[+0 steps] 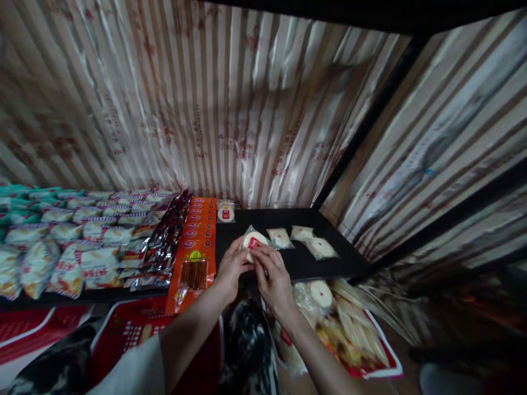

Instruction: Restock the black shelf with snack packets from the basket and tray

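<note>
Over the front of the black shelf, both hands are closed on one small packet (249,240), a round whitish cake-like food in clear wrap with a red label. My left hand (230,269) grips it from the left side. From the right, the fingers of my right hand (273,274) press on its label side. A similar round packet (226,212) lies flat at the back of the shelf. To the right of my hands are several pale packets with small red dots, including one packet (280,237) near my right fingers.
Orange snack packs (196,230) overlap in a row left of my hands, beside dark shiny packets (164,236) and rows of white bags (96,263). Below stand a red basket (123,323) and, at right, another basket (393,368) of packaged food. Striped sheeting (230,109) hangs behind.
</note>
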{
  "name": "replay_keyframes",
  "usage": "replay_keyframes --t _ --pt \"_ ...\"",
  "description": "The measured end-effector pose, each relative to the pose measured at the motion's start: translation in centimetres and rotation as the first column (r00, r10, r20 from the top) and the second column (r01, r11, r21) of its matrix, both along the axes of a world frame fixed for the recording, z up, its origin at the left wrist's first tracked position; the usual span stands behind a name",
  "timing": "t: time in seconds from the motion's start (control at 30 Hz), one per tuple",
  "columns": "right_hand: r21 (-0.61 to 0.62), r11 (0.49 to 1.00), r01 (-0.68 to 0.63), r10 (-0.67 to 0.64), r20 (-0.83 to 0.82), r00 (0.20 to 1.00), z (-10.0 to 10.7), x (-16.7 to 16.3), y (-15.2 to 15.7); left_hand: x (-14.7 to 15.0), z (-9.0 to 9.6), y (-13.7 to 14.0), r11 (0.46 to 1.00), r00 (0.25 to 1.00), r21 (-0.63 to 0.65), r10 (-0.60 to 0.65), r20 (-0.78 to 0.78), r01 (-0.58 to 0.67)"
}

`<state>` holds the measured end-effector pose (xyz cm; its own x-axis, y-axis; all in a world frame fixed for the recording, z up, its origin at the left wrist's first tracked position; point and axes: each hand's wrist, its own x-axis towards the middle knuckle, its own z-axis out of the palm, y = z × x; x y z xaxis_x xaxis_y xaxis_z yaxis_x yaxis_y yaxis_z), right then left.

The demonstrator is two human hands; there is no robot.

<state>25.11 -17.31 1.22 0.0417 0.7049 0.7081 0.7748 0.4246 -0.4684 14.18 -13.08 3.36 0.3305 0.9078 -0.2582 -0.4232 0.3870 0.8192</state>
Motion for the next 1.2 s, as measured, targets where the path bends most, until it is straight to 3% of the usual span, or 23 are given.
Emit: replay_keyframes --t 0.1,0.2,0.4,0.5,0.6,0.67,0.8,0.93,1.03,1.2 --pt "0.026 0.993 0.113 -0.111 -0.059 0.992 1.1 0.8 -0.9 -0.7 0.9 -1.0 1.000 0.997 0.004 0.024 -0.070 -0.024" --pt "-0.040 0.983 0.178 -0.182 -0.130 0.975 1.3 1.6 -1.9 -1.5 1.6 -2.2 0.999 0.992 0.046 0.030 -0.123 -0.025" --pt "-0.314 0.949 0.015 -0.164 -0.453 0.876 0.1 1.6 -3.7 -3.2 1.8 -4.2 0.993 0.969 0.083 -0.058 -0.239 0.080" --pt "-0.392 0.890 -0.231 -0.087 -0.645 0.759 0.1 0.7 -4.3 -4.2 1.9 -5.1 0.987 0.954 0.114 -0.074 -0.290 0.112" --pt "-0.361 0.844 -0.398 -0.020 -0.762 0.648 0.6 -0.4 -4.6 -5.4 2.3 -5.7 0.985 0.952 0.140 -0.058 -0.302 0.104" --pt "-0.320 0.859 -0.401 -0.034 -0.816 0.577 1.0 -1.2 -4.8 -6.2 2.7 -6.0 0.986 0.941 0.132 -0.051 -0.335 0.100" --pt "-0.250 0.903 -0.350 -0.118 -0.927 0.356 1.5 -2.4 -5.2 -7.1 3.3 -6.7 0.987 0.900 0.076 -0.098 -0.426 0.143" --pt "-0.253 0.911 -0.327 -0.197 -0.961 0.195 1.2 -3.7 -6.0 -7.1 2.8 -7.5 0.983 0.909 0.078 -0.123 -0.398 0.167" --pt "-0.272 0.893 -0.359 -0.227 -0.960 0.163 0.9 -4.7 -6.9 -7.1 2.3 -8.0 0.995 0.931 0.075 -0.036 -0.363 0.067" --pt "-0.334 0.836 -0.435 -0.272 -0.941 0.199 0.7 -5.6 -8.6 -7.9 2.3 -8.7 0.998 0.939 0.033 0.066 -0.338 -0.058"
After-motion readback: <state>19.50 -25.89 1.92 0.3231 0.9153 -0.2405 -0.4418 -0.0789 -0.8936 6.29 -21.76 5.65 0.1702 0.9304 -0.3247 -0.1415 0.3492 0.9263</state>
